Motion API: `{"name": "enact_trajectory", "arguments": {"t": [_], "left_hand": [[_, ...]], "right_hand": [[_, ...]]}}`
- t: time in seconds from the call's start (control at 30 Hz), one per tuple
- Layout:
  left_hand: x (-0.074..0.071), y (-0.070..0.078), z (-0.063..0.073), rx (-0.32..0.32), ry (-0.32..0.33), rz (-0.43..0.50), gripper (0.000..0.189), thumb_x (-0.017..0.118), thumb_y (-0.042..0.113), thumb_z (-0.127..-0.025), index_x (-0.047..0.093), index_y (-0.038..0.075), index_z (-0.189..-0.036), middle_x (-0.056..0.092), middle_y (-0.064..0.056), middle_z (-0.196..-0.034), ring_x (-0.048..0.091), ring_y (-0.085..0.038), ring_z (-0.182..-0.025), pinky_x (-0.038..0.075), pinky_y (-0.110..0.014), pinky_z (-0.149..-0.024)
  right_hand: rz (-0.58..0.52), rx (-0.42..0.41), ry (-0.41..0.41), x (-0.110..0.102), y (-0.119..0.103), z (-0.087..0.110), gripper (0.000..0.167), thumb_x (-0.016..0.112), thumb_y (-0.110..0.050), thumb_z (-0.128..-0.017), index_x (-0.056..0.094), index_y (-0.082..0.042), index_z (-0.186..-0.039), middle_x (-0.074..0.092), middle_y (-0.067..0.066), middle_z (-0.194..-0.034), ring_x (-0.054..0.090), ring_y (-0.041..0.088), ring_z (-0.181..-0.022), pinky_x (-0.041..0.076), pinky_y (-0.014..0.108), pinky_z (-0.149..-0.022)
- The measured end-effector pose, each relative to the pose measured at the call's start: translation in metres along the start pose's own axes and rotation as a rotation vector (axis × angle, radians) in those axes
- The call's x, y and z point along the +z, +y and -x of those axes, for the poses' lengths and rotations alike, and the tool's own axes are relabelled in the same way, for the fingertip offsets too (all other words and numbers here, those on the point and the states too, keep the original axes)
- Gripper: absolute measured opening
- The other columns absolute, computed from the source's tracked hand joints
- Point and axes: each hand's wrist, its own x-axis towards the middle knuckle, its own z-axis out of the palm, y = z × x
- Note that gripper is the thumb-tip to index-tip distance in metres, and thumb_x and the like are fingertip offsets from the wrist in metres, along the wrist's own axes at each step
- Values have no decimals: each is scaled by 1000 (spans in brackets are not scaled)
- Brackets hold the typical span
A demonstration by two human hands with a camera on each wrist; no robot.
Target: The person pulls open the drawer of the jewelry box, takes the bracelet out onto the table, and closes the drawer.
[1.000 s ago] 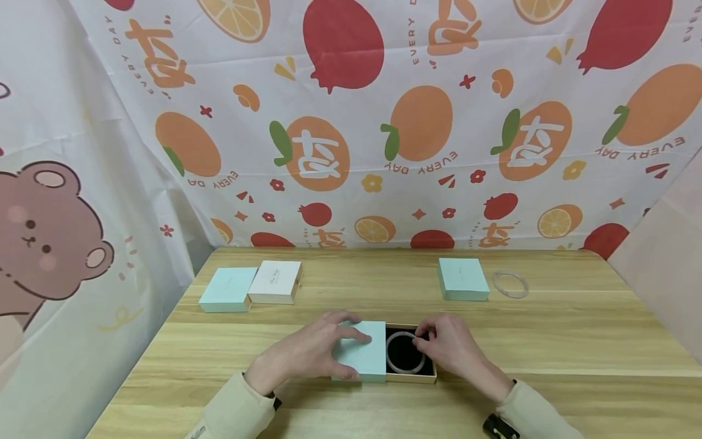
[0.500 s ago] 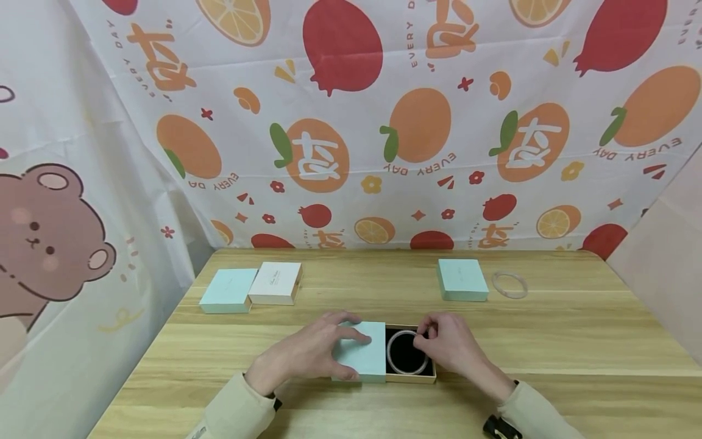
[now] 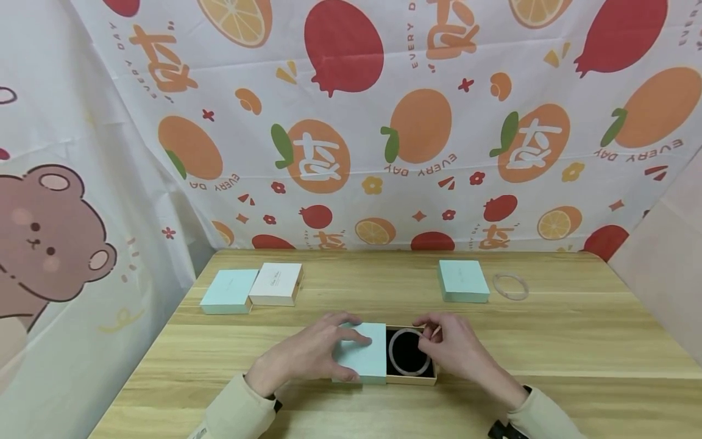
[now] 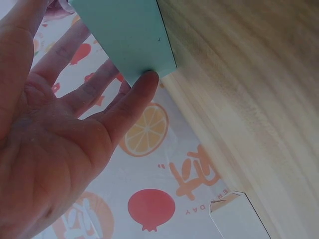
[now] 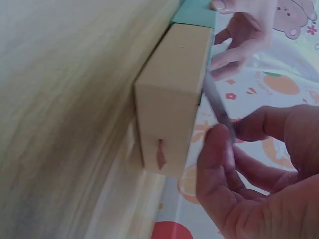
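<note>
In the head view my left hand (image 3: 307, 350) holds a mint-green slide-out box (image 3: 370, 360), thumb at its near side and fingers across the top and far edge. The box's tan drawer (image 3: 411, 379) is pulled out to the right, showing a black lining. A pale, translucent bangle (image 3: 391, 350) overlaps the lining, and the thumb and fingers of my right hand (image 3: 452, 344) pinch its right side. From the right wrist, the bangle (image 5: 218, 104) slants up out of the drawer (image 5: 174, 59), its pinched edge raised. A small ribbon tab (image 5: 161, 155) shows on the drawer's end.
A mint box (image 3: 229, 289) and a white box (image 3: 276, 283) stand side by side at the back left of the wooden table (image 3: 351, 292). Further right are another mint box (image 3: 463, 280) and a second bangle (image 3: 511, 296). A fruit-print cloth (image 3: 351, 152) hangs behind.
The bangle has shifted slightly to the right, along with my right hand pinching it. My left hand stays in place on the box.
</note>
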Motion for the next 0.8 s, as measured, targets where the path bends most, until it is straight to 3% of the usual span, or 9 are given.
{"name": "enact_trajectory", "arguments": {"t": [0.13,0.3,0.8], "left_hand": [[1,0,0,-1,1,6,52,88,38,-78,74,25,-126,57,-9,-147,50,-33,-138,47,-56,-109],[1,0,0,-5,1,14,52,88,38,-78,74,25,-126,57,-9,-147,50,-34,-138,47,-57,-108],[2,-1,0,-7,3,9,52,88,37,-78,74,26,-126,56,-8,-147,49,-34,-138,46,-57,-109]], "right_hand": [[-100,-14,-84,-4,0,2,33,61,2,-84,73,-5,-114,62,3,-85,58,8,-68,52,23,-57],[-268,30,-162,-7,3,4,36,59,6,-86,70,1,-120,58,9,-91,63,15,-68,59,30,-55],[-431,130,-208,-9,9,8,40,59,3,-90,64,6,-129,65,17,-104,68,16,-76,63,32,-65]]}}
